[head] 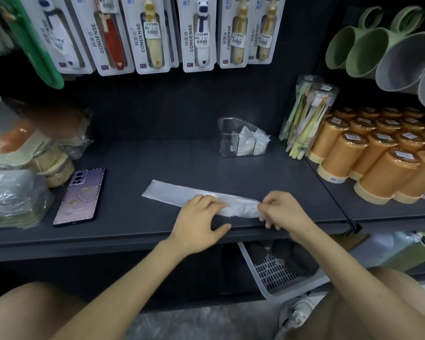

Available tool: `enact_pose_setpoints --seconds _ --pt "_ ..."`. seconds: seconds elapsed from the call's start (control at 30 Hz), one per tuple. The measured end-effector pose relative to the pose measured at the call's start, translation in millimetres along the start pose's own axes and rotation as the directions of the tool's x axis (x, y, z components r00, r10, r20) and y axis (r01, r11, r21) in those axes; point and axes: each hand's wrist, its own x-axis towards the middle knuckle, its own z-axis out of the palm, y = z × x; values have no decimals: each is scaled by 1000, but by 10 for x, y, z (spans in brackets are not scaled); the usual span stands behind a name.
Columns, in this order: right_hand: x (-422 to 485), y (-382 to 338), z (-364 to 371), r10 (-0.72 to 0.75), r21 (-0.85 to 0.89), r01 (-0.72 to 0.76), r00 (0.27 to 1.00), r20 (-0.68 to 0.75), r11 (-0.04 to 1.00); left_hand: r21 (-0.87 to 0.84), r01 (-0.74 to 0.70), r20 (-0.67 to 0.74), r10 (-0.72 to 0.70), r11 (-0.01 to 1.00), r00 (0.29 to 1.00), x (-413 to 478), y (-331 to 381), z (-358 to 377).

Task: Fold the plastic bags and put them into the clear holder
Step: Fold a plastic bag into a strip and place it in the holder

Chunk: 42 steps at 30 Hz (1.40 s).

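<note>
A clear plastic bag (172, 191), folded into a long narrow strip, lies flat on the dark shelf (133, 158) near its front edge. My left hand (199, 222) presses down on the strip's middle with the fingers spread on it. My right hand (280, 209) pinches the strip's right end between fingertips. Farther back, right of centre, stands the clear holder (227, 138); folded white bags (252, 141) sit inside it.
A purple phone (80, 196) lies at the left beside wrapped packages (15, 195). Orange lidded cups (378, 158) and a tube of toothbrushes (304, 114) crowd the right. Packaged toothbrushes (152, 33) hang above; green and grey mugs (388, 55) hang at upper right. A white basket (277, 273) sits below.
</note>
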Motion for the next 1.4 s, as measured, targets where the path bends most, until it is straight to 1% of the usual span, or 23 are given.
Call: enact_pose_setpoints --seconds 0.03,0.1,0.2,0.27,0.33,0.4,0.47,0.53,0.57,0.63,0.7,0.77,0.93,1.0,1.07,1.17,1.2,1.3,1.4 --pt "-46 -55 -38 60 116 -66 997 56 991 21 6 11 -6 1000 1000 -8 20 31" --pt "-102 -168 -109 113 251 -152 980 163 956 51 39 -3 -39 998 999 -17 43 56" --pt "-98 -377 -153 91 381 -199 955 284 903 71 69 -54 -65 995 996 -18 91 66" --pt "-59 -527 -149 46 431 -200 939 340 880 -4 110 -130 -109 994 985 -9 102 50" --pt "-6 -630 -139 -15 509 -172 940 341 843 -123 188 -195 -209 974 958 12 109 6" --pt "77 -655 -97 -33 579 -131 964 264 805 -251 285 -195 -336 925 921 30 112 -46" --pt "151 -628 22 -14 555 -91 983 182 827 -411 389 -135 -477 825 869 57 80 -81" --pt "203 -592 215 -12 466 -78 983 186 881 -549 468 -57 -589 692 806 91 16 -109" --pt "216 -575 320 -23 412 -67 977 210 909 -585 486 -24 -613 649 790 102 -14 -118" --pt "213 -560 497 -57 320 -23 969 240 947 -608 500 23 -615 617 788 111 -54 -129" --pt "219 -556 615 -78 293 9 972 224 956 -634 514 77 -613 579 786 99 -75 -147" --pt "233 -543 677 -98 335 30 977 188 942 -676 533 149 -613 509 775 83 -91 -184" --pt "214 -490 704 -174 407 111 977 121 907 -732 556 270 -581 394 768 49 -71 -332" --pt "205 -461 687 -197 419 130 973 122 899 -767 546 309 -552 336 774 32 -40 -399" --pt "198 -445 658 -226 435 139 962 155 889 -820 522 348 -519 236 781 21 -31 -445" --pt "208 -440 603 -243 439 128 946 216 889 -860 508 432 -453 55 780 29 -83 -506" --pt "220 -443 585 -241 432 123 943 231 893 -857 514 455 -439 19 775 37 -110 -524" --pt "261 -451 535 -226 370 105 926 302 923 -852 523 482 -436 -29 760 64 -198 -521" --pt "278 -445 503 -186 246 94 902 389 965 -876 467 462 -491 -122 738 114 -299 -504"
